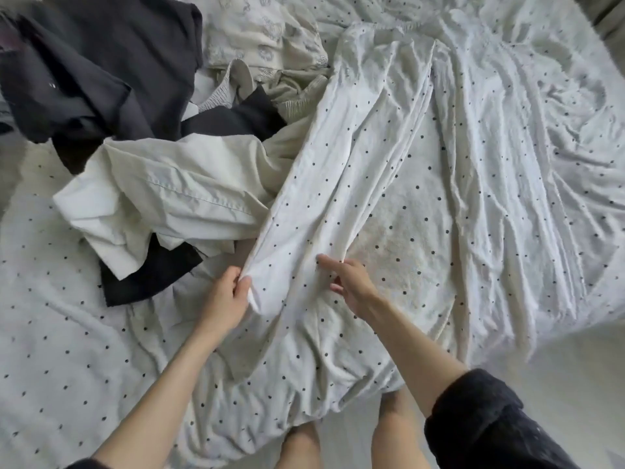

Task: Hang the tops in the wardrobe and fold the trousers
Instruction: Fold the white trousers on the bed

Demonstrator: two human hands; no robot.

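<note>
White trousers with black dots [355,137] lie stretched lengthwise on the bed, waistband at the far end and leg ends near me. They blend into the dotted bedsheet [67,333]. My left hand [230,292] pinches the cuff of the left leg. My right hand [348,282] rests on the leg end beside it, fingers pointing left and partly curled over the fabric. A pile of other clothes lies to the left: a white shirt [162,198], a dark grey top [94,62] and a cream patterned garment [257,32].
A black garment [148,272] sticks out under the white shirt, close to my left hand. The bed's near edge runs by my legs [301,445]. The sheet on the right half of the bed [541,164] is rumpled.
</note>
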